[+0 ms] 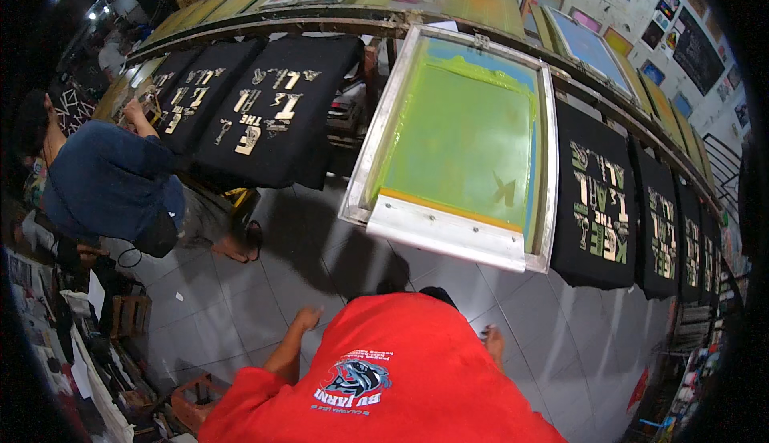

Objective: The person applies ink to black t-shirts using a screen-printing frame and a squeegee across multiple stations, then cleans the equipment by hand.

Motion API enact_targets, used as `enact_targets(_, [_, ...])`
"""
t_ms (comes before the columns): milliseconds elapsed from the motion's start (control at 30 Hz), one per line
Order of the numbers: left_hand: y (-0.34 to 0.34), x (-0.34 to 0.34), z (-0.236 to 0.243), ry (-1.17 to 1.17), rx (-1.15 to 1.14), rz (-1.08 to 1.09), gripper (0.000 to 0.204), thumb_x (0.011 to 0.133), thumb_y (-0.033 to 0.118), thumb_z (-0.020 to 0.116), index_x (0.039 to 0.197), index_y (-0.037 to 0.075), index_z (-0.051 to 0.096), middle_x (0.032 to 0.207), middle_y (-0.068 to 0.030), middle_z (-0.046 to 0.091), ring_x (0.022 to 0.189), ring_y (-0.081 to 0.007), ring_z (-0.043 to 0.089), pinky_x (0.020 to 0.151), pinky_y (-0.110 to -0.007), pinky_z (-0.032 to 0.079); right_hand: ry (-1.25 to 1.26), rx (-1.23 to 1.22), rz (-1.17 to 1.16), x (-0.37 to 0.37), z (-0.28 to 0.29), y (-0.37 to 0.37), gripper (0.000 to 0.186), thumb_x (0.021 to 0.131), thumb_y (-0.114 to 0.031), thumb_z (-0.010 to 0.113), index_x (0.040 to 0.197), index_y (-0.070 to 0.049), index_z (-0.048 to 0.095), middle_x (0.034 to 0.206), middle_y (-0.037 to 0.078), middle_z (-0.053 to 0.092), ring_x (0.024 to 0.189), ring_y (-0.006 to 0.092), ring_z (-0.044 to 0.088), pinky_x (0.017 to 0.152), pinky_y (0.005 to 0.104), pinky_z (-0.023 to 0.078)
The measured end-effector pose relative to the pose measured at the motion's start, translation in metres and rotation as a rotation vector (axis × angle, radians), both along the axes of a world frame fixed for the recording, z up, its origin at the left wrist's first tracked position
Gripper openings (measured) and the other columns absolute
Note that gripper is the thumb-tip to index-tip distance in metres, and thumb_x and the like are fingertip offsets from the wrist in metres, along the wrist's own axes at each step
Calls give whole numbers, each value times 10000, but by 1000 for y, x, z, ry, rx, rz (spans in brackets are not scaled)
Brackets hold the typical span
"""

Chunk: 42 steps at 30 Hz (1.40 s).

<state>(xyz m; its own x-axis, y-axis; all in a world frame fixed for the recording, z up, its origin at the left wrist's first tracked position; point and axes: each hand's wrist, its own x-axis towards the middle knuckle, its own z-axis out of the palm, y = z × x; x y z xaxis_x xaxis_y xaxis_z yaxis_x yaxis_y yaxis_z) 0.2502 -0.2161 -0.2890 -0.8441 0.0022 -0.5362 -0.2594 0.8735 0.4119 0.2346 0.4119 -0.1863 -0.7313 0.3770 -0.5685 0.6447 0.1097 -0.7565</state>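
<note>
Below my red shirt front, my left hand (304, 320) hangs over the tiled floor, fingers partly stretched and nothing in them. On the other side my right hand (493, 342) also hangs free, its fingers loosely apart and partly hard to make out. Ahead of both hands lies a screen-printing frame (549, 163) with a pale metal border, its mesh (456, 130) smeared with lime-green ink. A wide squeegee (448, 231), with a whitish holder and yellow-orange blade, rests across the frame's near end. Neither hand touches it.
Black printed T-shirts (272, 106) lie on boards left of the frame, more T-shirts (597, 203) to its right. A long rail (336, 25) runs behind. At left, a co-worker in dark blue (108, 187) reaches toward a shirt. A reddish crate (196, 401) stands lower left.
</note>
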Motion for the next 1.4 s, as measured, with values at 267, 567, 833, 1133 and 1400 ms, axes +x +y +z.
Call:
enact_targets(267, [52, 72, 7, -430, 299, 666, 430, 911, 431, 593, 963, 8, 657, 723, -102, 646, 682, -221, 610, 585, -359, 480, -312, 317, 770, 76, 5, 66, 488, 952, -448, 504, 1047, 8, 649, 967, 181, 693, 784, 300, 677, 720, 414, 528])
enact_targets(567, [245, -2, 96, -80, 407, 414, 288, 914, 269, 623, 928, -16, 663, 821, -79, 676, 681, -150, 603, 624, -316, 490, 109, 284, 296, 62, 32, 172, 419, 928, -359, 572, 1069, 25, 661, 925, 188, 691, 850, 283, 685, 763, 383, 521])
enact_targets(833, [400, 54, 127, -4, 305, -128, 287, 904, 268, 631, 966, -10, 667, 880, -121, 695, 804, -192, 637, 717, -345, 499, -284, 496, 179, 341, -56, 260, 490, 916, -431, 548, 1022, 33, 664, 989, 254, 671, 920, 396, 659, 833, 441, 512])
enact_targets(1133, [322, 109, 126, -314, 525, -772, 472, 970, 408, 483, 1037, -25, 659, 953, -188, 693, 900, -244, 644, 797, -379, 491, -572, 22, -224, 470, -12, 212, 357, 896, -342, 604, 905, 2, 699, 779, 150, 693, 666, 191, 671, 616, 355, 536])
enact_targets(1400, [380, 99, 199, -1157, 330, -164, 484, 972, 413, 477, 1038, -32, 656, 955, -188, 693, 894, -248, 645, 795, -385, 494, -221, -85, -224, 388, -42, 230, 358, 866, -281, 621, 1065, 11, 673, 974, 175, 709, 899, 276, 672, 807, 368, 516])
